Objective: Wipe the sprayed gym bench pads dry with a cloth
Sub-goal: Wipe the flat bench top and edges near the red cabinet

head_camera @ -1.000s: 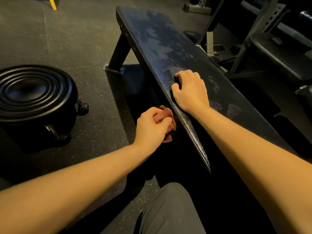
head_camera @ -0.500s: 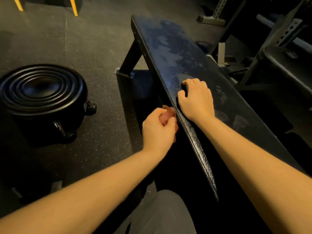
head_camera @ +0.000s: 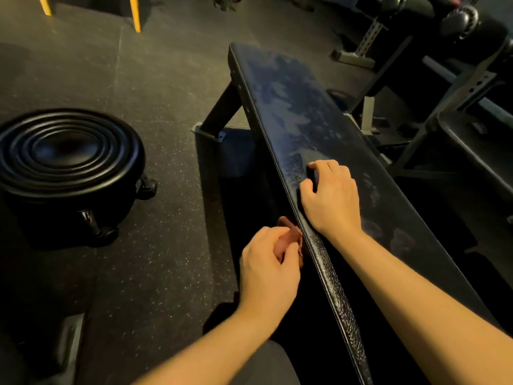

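A long black bench pad runs from the near right to the far middle, with pale wet smears on its top. My left hand grips a crumpled reddish-brown cloth and holds it against the pad's left side edge. My right hand rests on top of the pad near that edge, its fingers curled. A dark shape sits under the fingers; I cannot make out what it is.
A round black ribbed stool on castors stands on the speckled rubber floor at the left. The bench's angled leg meets the floor behind it. A rack frame and another bench crowd the right. Yellow legs show at the far left.
The view has tilted up, so the bench sits lower in frame. My left hand has brought the cloth tighter against the pad's side edge. My right hand stays put.
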`<move>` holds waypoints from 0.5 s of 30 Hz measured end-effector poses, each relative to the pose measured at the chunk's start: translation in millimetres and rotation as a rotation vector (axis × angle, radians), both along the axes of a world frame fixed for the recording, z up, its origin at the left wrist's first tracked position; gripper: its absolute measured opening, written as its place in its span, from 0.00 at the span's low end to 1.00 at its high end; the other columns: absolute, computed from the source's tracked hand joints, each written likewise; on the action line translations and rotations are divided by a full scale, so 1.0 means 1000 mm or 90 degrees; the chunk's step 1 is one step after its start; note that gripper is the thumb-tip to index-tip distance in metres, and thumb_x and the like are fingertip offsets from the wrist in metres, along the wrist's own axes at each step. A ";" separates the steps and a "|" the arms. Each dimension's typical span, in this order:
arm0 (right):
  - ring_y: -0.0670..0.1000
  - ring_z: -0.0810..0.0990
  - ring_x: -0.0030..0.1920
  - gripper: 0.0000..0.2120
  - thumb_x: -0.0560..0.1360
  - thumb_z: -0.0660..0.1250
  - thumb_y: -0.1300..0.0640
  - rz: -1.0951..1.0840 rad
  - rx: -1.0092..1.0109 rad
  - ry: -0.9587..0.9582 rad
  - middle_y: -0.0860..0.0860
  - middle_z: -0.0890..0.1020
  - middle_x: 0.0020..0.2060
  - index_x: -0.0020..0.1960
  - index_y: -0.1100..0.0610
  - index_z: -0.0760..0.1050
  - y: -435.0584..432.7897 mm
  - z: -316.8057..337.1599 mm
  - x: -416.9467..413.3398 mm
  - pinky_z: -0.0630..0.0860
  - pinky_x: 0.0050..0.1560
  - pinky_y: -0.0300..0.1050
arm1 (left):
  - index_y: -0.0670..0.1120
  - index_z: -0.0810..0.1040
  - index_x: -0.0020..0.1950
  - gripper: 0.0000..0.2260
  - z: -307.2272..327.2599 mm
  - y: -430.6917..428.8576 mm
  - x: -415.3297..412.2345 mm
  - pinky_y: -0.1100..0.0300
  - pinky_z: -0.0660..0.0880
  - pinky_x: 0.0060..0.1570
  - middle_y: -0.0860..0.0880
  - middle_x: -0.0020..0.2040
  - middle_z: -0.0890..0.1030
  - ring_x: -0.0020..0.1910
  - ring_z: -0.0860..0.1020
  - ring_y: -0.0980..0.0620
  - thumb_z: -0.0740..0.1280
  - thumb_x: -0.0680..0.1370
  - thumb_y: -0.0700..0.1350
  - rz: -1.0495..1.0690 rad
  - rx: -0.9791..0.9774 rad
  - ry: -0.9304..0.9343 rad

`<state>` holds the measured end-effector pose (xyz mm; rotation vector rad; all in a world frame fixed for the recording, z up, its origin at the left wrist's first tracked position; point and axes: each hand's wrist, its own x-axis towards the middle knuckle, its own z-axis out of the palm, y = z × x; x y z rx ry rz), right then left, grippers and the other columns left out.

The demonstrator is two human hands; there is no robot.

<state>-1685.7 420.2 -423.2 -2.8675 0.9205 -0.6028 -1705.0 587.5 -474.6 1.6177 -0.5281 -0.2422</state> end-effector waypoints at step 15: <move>0.55 0.73 0.58 0.14 0.78 0.61 0.53 0.000 0.009 0.004 0.50 0.78 0.59 0.61 0.54 0.76 0.004 0.003 0.000 0.69 0.59 0.52 | 0.53 0.84 0.48 0.07 -0.003 -0.017 0.032 0.50 0.80 0.46 0.56 0.42 0.81 0.42 0.82 0.56 0.68 0.75 0.43 0.025 0.017 -0.012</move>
